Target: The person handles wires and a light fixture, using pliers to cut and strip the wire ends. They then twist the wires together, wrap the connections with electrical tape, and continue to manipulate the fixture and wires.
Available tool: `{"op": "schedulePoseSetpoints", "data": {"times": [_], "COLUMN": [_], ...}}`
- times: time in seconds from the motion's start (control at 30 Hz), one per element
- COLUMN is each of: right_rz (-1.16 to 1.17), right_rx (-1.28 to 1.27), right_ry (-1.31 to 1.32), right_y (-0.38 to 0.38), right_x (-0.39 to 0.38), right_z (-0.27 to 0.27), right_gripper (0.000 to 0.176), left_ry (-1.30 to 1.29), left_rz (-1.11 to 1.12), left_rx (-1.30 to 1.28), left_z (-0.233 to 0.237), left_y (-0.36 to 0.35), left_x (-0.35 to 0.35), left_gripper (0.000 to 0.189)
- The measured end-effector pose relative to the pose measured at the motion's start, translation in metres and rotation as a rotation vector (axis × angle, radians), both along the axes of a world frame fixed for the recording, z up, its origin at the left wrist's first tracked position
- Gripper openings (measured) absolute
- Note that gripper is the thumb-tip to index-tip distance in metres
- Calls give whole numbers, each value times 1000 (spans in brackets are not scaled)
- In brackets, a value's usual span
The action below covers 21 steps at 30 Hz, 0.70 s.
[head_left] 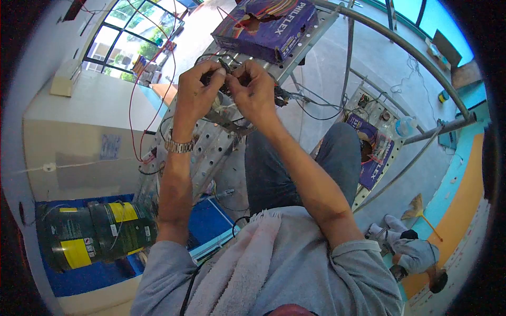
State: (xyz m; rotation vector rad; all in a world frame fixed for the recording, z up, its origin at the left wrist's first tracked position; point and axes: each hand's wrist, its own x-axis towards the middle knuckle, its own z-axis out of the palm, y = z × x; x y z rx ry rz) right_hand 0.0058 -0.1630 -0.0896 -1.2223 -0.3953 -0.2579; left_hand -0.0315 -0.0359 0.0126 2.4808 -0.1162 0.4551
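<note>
My left hand (198,92), with a metal-band watch on the wrist, is closed in a pinch. My right hand (251,94) is pinched beside it, the fingertips of both nearly meeting. Between them shows a small dark piece (224,66), too small to name; it may be a wire end. Just right of my right hand is a bundle of dark wires (282,96). Below the hands lies a perforated metal scaffold plank (203,152). Behind them, a purple PHILFLEX box (266,29) with a torn hole sits on the plank.
A second purple box (371,171) and a plastic bottle (406,126) rest on a lower plank to the right. Curved scaffold pipe (411,45) crosses the upper right. Red wire (132,110) hangs at left, above dark drums (100,229). A person (416,253) and broom (415,208) are lower right.
</note>
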Motion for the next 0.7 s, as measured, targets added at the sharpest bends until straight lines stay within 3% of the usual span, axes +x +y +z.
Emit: {"op": "schedulePoseSetpoints", "data": {"times": [0.33, 0.7], "right_rz": [-178, -143], "right_rx": [-233, -211], "right_ry": [-189, -178], "right_y": [-8, -4], "right_x": [-7, -4], "right_z": [14, 6], "right_gripper": [18, 20], "left_ry": [65, 102], "left_rz": [16, 12], "left_rx": [72, 123], "left_z": [11, 12], "left_y": [-6, -2], "left_x": [-2, 0], "left_gripper": [22, 22]}}
